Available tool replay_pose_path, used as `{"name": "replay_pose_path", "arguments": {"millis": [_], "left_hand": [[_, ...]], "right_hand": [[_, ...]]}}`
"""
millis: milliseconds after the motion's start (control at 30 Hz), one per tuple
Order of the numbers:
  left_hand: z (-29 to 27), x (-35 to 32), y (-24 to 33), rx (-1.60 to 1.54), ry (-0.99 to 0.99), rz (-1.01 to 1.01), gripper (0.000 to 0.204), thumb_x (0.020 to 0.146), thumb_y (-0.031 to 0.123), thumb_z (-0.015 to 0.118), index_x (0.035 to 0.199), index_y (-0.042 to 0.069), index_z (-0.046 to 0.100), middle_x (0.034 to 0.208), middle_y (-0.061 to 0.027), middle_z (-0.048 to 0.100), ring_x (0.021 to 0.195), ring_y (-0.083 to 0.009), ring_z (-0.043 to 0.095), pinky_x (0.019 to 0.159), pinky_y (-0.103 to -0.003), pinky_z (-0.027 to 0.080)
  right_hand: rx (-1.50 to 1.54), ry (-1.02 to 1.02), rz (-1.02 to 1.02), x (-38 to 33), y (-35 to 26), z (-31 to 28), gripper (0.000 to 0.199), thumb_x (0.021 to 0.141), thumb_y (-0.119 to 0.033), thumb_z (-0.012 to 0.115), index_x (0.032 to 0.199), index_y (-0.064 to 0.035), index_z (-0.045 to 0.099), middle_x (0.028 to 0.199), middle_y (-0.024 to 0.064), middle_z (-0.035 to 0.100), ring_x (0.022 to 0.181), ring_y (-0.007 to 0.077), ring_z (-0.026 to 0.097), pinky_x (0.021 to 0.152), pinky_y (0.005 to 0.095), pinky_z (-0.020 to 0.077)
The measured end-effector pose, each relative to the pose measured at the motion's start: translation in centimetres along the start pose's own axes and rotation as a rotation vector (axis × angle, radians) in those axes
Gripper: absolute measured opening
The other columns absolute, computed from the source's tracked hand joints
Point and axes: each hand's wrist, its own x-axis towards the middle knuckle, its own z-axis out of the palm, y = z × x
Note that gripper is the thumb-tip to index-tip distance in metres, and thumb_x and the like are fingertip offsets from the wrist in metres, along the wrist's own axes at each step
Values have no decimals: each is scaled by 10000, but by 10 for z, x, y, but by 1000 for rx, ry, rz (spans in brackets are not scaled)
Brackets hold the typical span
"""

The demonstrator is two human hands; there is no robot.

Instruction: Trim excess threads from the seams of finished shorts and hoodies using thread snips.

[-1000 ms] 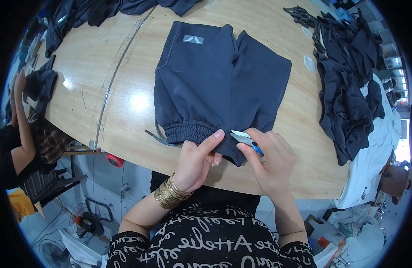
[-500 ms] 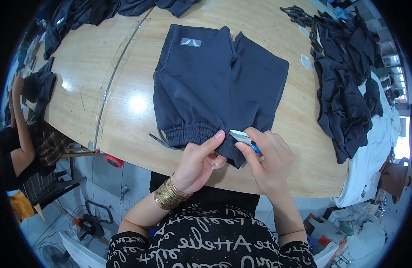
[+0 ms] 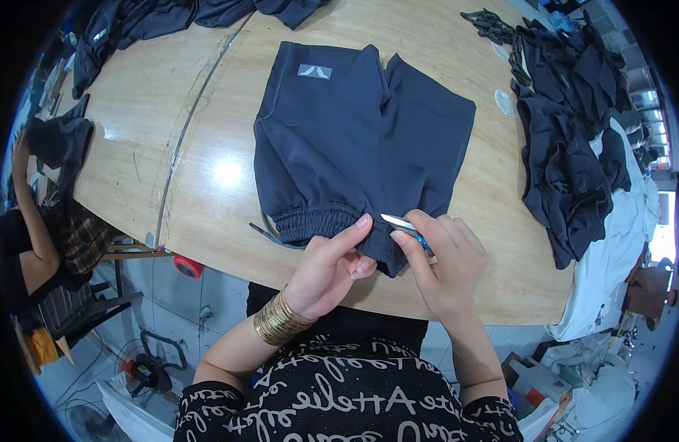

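Observation:
A pair of dark navy shorts [image 3: 332, 132] lies on the table, its gathered elastic waistband toward me and a small grey patch near a far leg hem. My left hand [image 3: 328, 269] pinches the waistband [image 3: 317, 223] near its middle, thumb on top and fingers beneath. In my right hand [image 3: 446, 254] is a pair of small thread snips [image 3: 400, 222] with pale blades and a blue part. The blade tips point left over the waistband, close to my left thumb. A dark drawstring [image 3: 269, 234] sticks out at the left end of the waistband.
The wooden table [image 3: 214, 103] has a taped seam [image 3: 179, 144] running across its left part. Dark garments [image 3: 568, 147] are heaped on the right beside white cloth [image 3: 612, 243], with more dark fabric [image 3: 155, 18] at the far left. Another person's arm [image 3: 32, 191] handles dark cloth at left.
The snips' blades look closer together than before, and their tips have shifted slightly right. The shorts and my left hand stay almost still. At left, the other person's arm has moved.

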Motion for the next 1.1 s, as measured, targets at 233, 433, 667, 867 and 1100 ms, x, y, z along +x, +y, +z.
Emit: {"name": "replay_pose_path", "arguments": {"millis": [233, 433, 667, 867, 1100], "left_hand": [[-12, -13, -11, 174, 201, -25, 269, 932, 299, 568, 835, 55, 619, 717, 1, 568, 594, -75, 474, 551, -220, 361], [-45, -24, -30, 133, 223, -125, 302, 926, 332, 573, 806, 59, 617, 691, 3, 564, 598, -76, 496, 572, -215, 381], [-60, -44, -7, 263, 117, -287, 400, 942, 366, 526, 950, -22, 623, 866, -106, 673, 727, -130, 644, 636, -214, 515], [-50, -38, 92, 956, -90, 13, 328, 903, 288, 596, 1136, 56, 597, 982, -101, 665, 720, -129, 641, 611, -247, 525], [-118, 55, 130, 1927, 490, 910, 169, 821, 174, 673, 934, 49, 671, 934, -54, 667, 812, -138, 629, 677, -272, 496]], "right_hand": [[182, -36, 234, -2, 12, -10, 261, 760, -162, 729, 985, -62, 641, 728, 39, 594, 569, 166, 512, 507, 276, 397], [389, -317, 168, -21, 3, 22, 327, 719, -144, 739, 1028, -119, 637, 813, 29, 594, 621, 170, 558, 542, 284, 449], [446, -22, 392, -17, 25, 34, 79, 866, -57, 579, 787, -47, 572, 740, 24, 567, 658, 110, 521, 586, 225, 382], [186, 99, 198, 13, 28, 26, 175, 839, -62, 633, 1013, -70, 623, 822, 42, 602, 653, 141, 562, 594, 283, 453], [1, -265, -173, -20, -1, 105, 450, 705, -55, 658, 1144, -134, 597, 709, 36, 473, 557, 153, 551, 508, 284, 459]]}}
